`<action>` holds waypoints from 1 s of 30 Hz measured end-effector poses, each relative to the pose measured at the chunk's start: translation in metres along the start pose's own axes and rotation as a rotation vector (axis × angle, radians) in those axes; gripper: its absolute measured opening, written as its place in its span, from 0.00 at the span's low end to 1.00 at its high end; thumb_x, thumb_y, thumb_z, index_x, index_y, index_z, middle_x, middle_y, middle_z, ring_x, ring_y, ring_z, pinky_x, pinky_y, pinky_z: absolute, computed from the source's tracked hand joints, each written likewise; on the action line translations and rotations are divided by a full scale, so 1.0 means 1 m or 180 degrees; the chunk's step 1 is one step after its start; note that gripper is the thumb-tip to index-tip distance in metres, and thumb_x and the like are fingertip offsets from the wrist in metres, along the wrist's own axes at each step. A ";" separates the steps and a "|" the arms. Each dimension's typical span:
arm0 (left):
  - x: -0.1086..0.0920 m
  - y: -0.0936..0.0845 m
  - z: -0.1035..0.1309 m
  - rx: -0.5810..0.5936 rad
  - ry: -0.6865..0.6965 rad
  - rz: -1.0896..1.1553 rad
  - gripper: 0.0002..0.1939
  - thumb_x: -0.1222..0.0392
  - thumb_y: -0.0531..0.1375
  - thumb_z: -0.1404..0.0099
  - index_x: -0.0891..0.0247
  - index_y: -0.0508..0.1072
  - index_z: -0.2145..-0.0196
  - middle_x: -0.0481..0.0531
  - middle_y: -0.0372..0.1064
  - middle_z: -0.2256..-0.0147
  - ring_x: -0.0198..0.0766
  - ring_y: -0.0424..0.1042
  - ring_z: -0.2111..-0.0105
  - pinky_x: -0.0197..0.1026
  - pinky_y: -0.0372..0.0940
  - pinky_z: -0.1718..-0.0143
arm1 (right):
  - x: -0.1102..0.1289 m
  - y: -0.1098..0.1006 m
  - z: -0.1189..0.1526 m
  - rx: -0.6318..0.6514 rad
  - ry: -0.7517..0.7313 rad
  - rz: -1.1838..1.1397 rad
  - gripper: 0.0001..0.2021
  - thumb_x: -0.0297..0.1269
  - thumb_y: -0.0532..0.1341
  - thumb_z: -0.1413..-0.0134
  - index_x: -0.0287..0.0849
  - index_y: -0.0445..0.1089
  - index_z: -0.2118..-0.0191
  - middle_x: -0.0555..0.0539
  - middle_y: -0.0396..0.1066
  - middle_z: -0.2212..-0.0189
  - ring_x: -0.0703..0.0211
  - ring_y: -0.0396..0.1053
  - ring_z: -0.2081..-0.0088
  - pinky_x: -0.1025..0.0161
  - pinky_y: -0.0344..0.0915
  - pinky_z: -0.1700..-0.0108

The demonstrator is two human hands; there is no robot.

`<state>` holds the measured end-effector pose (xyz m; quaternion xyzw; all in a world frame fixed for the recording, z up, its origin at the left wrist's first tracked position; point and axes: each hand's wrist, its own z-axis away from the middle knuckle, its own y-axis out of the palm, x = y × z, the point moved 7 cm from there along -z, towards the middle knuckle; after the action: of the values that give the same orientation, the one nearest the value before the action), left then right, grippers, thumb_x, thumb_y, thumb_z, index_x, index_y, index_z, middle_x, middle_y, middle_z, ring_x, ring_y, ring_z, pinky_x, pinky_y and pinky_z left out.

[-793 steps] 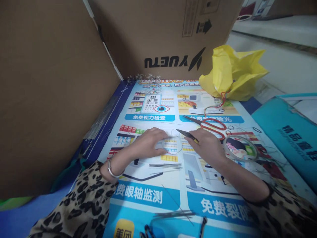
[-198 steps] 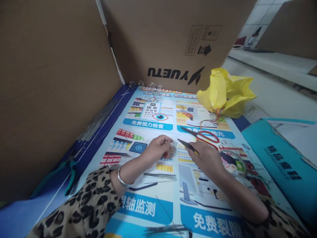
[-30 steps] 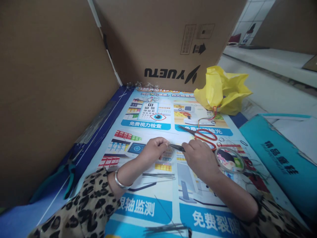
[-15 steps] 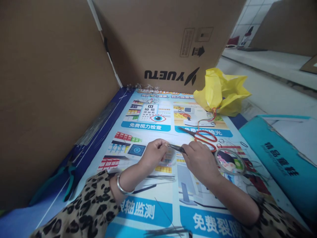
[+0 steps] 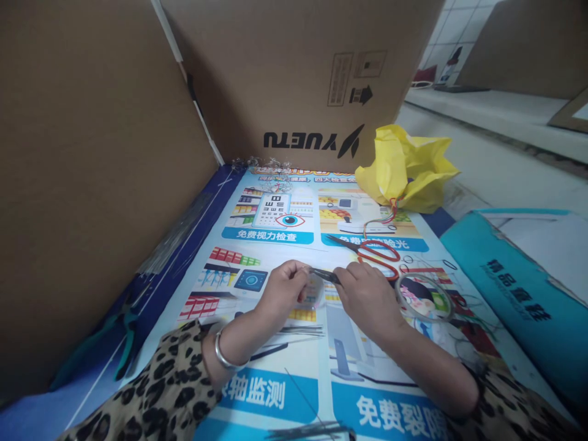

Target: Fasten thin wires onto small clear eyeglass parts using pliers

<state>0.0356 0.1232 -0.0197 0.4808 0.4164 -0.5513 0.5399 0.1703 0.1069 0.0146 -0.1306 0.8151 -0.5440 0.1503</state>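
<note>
Fingers of the left hand pinched something too fine to make out, beside pliers slanting rightward into the curled grip of the right hand.

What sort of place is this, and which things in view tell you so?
Likely a makeshift craft workspace: the right hand holds small pliers, red-handled scissors and thin wires lie on a printed sheet, and cardboard panels screen two sides.

Two hands, two pliers, one bracelet
</note>
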 end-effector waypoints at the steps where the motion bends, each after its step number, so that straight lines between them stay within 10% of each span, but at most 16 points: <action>1: 0.000 0.000 0.000 0.0002 0.0012 0.0004 0.08 0.57 0.55 0.45 0.64 0.63 0.76 0.40 0.54 0.87 0.26 0.52 0.86 0.31 0.49 0.83 | 0.000 0.000 0.000 0.0008 0.0004 -0.0010 0.07 0.33 0.54 0.46 0.41 0.69 0.66 0.46 0.65 0.72 0.57 0.58 0.65 0.61 0.48 0.61; 30: -0.001 0.003 0.002 0.0162 0.0091 0.0137 0.07 0.59 0.55 0.45 0.63 0.62 0.77 0.41 0.55 0.85 0.26 0.54 0.85 0.31 0.51 0.82 | -0.002 0.004 0.005 0.0066 0.0245 -0.0327 0.06 0.35 0.56 0.47 0.43 0.69 0.64 0.49 0.69 0.71 0.60 0.64 0.67 0.64 0.52 0.65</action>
<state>0.0379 0.1210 -0.0184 0.5110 0.3995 -0.5431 0.5333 0.1733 0.1052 0.0092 -0.1497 0.8068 -0.5640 0.0921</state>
